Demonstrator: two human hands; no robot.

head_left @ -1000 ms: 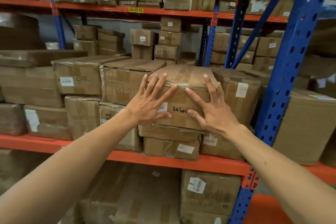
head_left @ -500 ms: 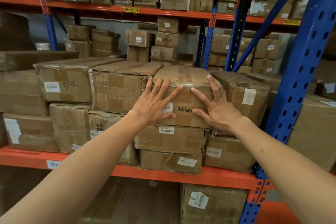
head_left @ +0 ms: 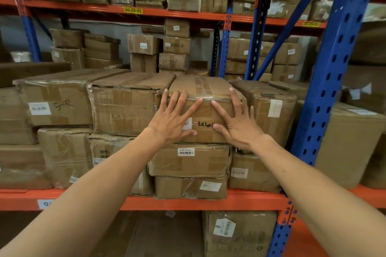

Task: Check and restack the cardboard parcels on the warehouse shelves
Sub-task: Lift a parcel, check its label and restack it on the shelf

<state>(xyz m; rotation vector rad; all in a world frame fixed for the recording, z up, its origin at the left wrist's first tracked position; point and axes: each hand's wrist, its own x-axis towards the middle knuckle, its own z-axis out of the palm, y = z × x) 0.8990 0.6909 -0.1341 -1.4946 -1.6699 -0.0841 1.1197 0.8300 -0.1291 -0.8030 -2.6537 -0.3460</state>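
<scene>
A taped cardboard parcel [head_left: 203,87] with black handwriting on its front tops a stack of three on the middle shelf. My left hand [head_left: 173,120] lies flat against the left half of its front face, fingers spread, covering part of a white label. My right hand [head_left: 236,123] presses flat on the right half of the same face, fingers apart and reaching the top edge. Neither hand grips anything. Below it sit a parcel with a barcode label [head_left: 189,160] and a lower parcel [head_left: 190,186].
Parcels [head_left: 125,106] flank the stack on both sides. An orange shelf beam [head_left: 188,202] runs under them. A blue upright [head_left: 332,81] stands close on the right. More boxes [head_left: 175,46] fill the rack behind and the shelf above.
The handwritten parcel has gone back into the shelf, its front now nearly level with its neighbours. Both hands stayed flat on its front. The camera has drawn closer and tilted up slightly.
</scene>
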